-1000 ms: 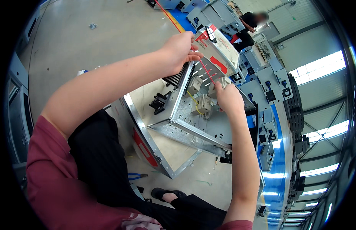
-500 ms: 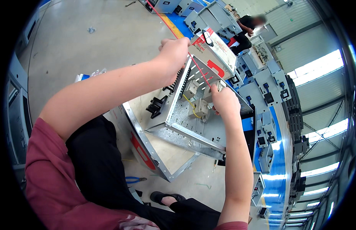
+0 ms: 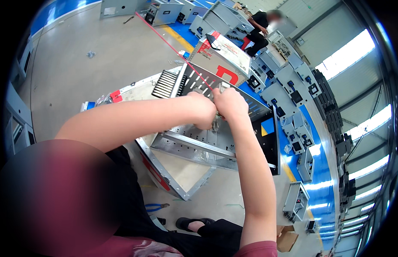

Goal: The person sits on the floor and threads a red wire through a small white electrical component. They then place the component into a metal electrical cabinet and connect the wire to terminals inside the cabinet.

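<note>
My right hand is closed on a thin red wire, which runs taut up and left from my fingers across the metal box. My left hand is curled beside it, low inside the box; its fingertips are hidden, so what it grips cannot be made out. The open metal box has a slotted side wall and a perforated floor. My hands and forearms cover most of the parts mounted in it. A black ribbed part sits at the box's left edge.
The metal box rests on a pale crate. Behind it stands another crate with a phone on top. Blue-handled pliers lie on the floor by my foot. Grey cabinets line the right, and a person sits far back.
My left hand has let go of the red wire's upper stretch and come down beside my right hand inside the box. The view has shifted, with more floor showing at the upper left.
</note>
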Action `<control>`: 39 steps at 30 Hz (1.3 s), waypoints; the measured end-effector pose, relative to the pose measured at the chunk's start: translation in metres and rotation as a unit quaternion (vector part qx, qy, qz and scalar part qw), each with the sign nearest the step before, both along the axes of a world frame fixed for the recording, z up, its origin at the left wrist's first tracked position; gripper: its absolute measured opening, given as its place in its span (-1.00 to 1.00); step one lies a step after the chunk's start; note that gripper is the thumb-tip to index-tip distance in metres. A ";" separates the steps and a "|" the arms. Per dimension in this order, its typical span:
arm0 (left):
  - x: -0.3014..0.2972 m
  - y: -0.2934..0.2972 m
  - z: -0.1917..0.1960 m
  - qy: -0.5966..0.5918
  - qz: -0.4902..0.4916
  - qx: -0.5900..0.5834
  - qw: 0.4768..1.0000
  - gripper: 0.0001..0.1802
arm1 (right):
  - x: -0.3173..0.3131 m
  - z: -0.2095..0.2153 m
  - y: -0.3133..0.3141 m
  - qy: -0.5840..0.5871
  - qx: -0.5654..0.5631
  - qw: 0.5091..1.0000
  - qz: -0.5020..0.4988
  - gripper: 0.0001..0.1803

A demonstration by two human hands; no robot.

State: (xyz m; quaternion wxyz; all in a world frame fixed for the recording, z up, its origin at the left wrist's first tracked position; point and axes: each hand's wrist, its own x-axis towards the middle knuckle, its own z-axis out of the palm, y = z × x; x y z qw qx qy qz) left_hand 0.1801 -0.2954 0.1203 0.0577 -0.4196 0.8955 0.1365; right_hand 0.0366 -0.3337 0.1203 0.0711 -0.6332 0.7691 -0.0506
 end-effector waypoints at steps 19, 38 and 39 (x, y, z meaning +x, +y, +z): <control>0.003 -0.003 -0.021 0.022 -0.112 0.075 0.991 -0.11 | -0.004 0.019 0.016 -0.022 0.018 0.999 0.044 -0.37; -0.011 -0.009 -0.038 -0.010 -0.195 -0.176 0.965 -0.66 | 0.005 0.020 0.013 0.031 0.050 0.997 0.048 -0.48; -0.010 -0.008 -0.037 -0.005 -0.189 -0.170 0.967 -0.71 | 0.004 0.020 0.012 0.033 0.041 0.998 0.044 -0.47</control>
